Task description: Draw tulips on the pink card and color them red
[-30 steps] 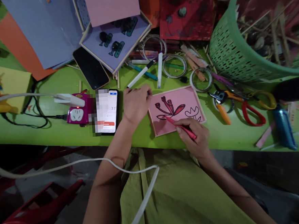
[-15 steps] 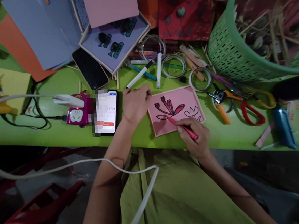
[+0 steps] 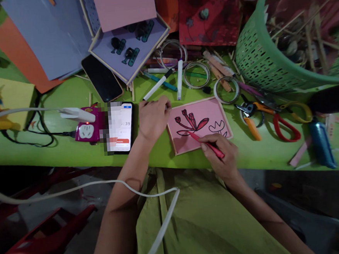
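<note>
A red marker is pinched in my right hand, its tip on a lower leaf of a flower drawing. The drawing is on a pink framed board with black outlines; some blooms and a leaf are filled red, while the flower shape at its right is unfilled. My left hand rests on the green table at the board's left edge, fingers curled; whether they hold anything is hidden. White markers lie just above it.
A lit phone and a purple power socket are at left. Tape rings, pruners and red-handled scissors lie at right, below a green basket. A white cable crosses in front of my left arm.
</note>
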`<state>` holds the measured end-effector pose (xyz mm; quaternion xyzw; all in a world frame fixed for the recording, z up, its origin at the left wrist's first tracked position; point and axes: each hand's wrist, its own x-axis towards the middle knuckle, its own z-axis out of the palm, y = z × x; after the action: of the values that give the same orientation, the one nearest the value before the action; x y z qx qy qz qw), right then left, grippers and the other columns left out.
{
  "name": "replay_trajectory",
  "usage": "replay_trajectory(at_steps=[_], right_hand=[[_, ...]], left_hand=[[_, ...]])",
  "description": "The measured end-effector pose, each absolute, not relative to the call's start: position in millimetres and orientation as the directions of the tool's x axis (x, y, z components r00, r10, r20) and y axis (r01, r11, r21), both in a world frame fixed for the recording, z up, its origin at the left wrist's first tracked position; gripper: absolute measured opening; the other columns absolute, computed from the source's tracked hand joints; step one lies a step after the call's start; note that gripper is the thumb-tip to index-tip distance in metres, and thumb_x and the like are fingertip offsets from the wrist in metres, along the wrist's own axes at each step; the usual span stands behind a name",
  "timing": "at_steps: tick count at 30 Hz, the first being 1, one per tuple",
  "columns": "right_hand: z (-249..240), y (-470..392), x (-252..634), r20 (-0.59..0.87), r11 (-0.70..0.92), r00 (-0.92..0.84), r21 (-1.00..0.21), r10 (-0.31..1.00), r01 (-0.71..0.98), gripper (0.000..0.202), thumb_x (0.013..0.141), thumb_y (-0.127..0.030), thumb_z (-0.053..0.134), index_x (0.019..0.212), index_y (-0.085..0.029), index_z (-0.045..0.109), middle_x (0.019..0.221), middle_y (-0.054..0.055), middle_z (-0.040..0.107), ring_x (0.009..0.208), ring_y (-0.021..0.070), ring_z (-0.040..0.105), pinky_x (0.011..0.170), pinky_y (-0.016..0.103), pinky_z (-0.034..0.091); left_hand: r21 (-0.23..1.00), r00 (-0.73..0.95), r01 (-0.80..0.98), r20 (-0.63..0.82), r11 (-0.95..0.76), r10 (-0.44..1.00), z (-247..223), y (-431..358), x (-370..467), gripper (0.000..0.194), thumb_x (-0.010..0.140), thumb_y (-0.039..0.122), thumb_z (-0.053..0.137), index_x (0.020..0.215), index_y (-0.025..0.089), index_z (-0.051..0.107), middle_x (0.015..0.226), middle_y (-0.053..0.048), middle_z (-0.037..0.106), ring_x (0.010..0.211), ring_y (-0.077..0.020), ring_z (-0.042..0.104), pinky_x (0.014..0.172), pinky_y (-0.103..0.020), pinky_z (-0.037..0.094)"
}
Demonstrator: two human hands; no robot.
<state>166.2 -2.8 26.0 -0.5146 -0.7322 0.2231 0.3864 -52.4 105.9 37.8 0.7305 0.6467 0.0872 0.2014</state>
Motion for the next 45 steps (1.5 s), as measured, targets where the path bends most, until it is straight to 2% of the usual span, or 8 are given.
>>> replay_trajectory(at_steps=[5, 11, 21, 26, 34, 40, 45], right_hand=[[25.1, -1.4, 166.6, 0.331, 0.393, -0.215, -0.719, 0.919, 0.573, 0.015, 0.094, -0.015, 0.064, 0.101, -0.026, 0.071, 0.087, 0.002, 0.079, 0.074, 0.0211, 0.074, 0.066, 0.035, 0.056], [24.7, -4.7, 167.1, 0.333, 0.346, -0.13, -0.749, 0.934, 0.565, 0.016, 0.093, -0.014, 0.064, 0.098, -0.026, 0.072, 0.084, 0.001, 0.078, 0.072, 0.0203, 0.072, 0.066, 0.034, 0.055], [25.2, -4.0, 166.4, 0.347, 0.368, -0.151, -0.729, 0.926, 0.577, 0.016, 0.092, -0.012, 0.064, 0.097, -0.026, 0.07, 0.082, 0.0, 0.077, 0.071, 0.0187, 0.072, 0.064, 0.032, 0.054], [22.9, -6.7, 167.7, 0.356, 0.345, -0.102, -0.732, 0.929, 0.587, 0.015, 0.092, -0.013, 0.063, 0.097, -0.025, 0.07, 0.083, 0.001, 0.077, 0.071, 0.0189, 0.072, 0.063, 0.032, 0.053], [25.1, -3.4, 166.8, 0.352, 0.377, -0.163, -0.718, 0.922, 0.585, 0.013, 0.093, -0.013, 0.064, 0.097, -0.025, 0.07, 0.081, 0.0, 0.076, 0.07, 0.0177, 0.071, 0.064, 0.032, 0.053], [24.7, -6.0, 165.7, 0.36, 0.34, -0.091, -0.726, 0.929, 0.598, 0.013, 0.093, -0.014, 0.063, 0.095, -0.025, 0.07, 0.082, 0.0, 0.076, 0.07, 0.0178, 0.071, 0.064, 0.032, 0.053], [24.0, -6.3, 167.1, 0.366, 0.366, -0.124, -0.723, 0.922, 0.585, 0.014, 0.093, -0.013, 0.064, 0.098, -0.025, 0.07, 0.082, 0.001, 0.076, 0.07, 0.0177, 0.072, 0.063, 0.031, 0.053]], left_hand=[[0.409, 0.155, 0.908, -0.121, -0.093, 0.981, 35.5, 105.7, -53.0, 0.017, 0.105, 0.025, 0.054, 0.107, 0.029, 0.07, 0.101, -0.004, 0.084, 0.102, -0.0271, 0.078, 0.109, -0.048, 0.044], [0.39, 0.153, 0.917, -0.157, -0.081, 0.976, 39.5, 105.9, -51.3, 0.018, 0.107, 0.025, 0.053, 0.111, 0.027, 0.07, 0.106, -0.005, 0.084, 0.105, -0.028, 0.078, 0.11, -0.049, 0.043], [0.391, 0.145, 0.918, -0.165, -0.07, 0.976, 41.0, 106.2, -50.6, 0.018, 0.107, 0.024, 0.055, 0.114, 0.025, 0.071, 0.108, -0.006, 0.084, 0.109, -0.029, 0.078, 0.111, -0.048, 0.043], [0.401, 0.149, 0.913, -0.153, -0.076, 0.977, 39.5, 106.1, -51.3, 0.017, 0.106, 0.023, 0.055, 0.111, 0.026, 0.071, 0.106, -0.006, 0.085, 0.103, -0.0284, 0.078, 0.109, -0.049, 0.044], [0.403, 0.159, 0.909, -0.108, -0.103, 0.981, 35.1, 105.8, -52.4, 0.014, 0.105, 0.024, 0.056, 0.108, 0.027, 0.07, 0.102, -0.003, 0.085, 0.1, -0.0259, 0.078, 0.107, -0.046, 0.045], [0.398, 0.15, 0.914, -0.133, -0.086, 0.98, 37.3, 106.3, -52.0, 0.016, 0.106, 0.025, 0.055, 0.109, 0.027, 0.07, 0.105, -0.003, 0.084, 0.102, -0.0265, 0.077, 0.107, -0.047, 0.044], [0.395, 0.144, 0.916, -0.16, -0.07, 0.977, 40.7, 106.2, -51.2, 0.018, 0.106, 0.024, 0.054, 0.111, 0.026, 0.071, 0.105, -0.005, 0.084, 0.104, -0.028, 0.078, 0.108, -0.048, 0.044]])
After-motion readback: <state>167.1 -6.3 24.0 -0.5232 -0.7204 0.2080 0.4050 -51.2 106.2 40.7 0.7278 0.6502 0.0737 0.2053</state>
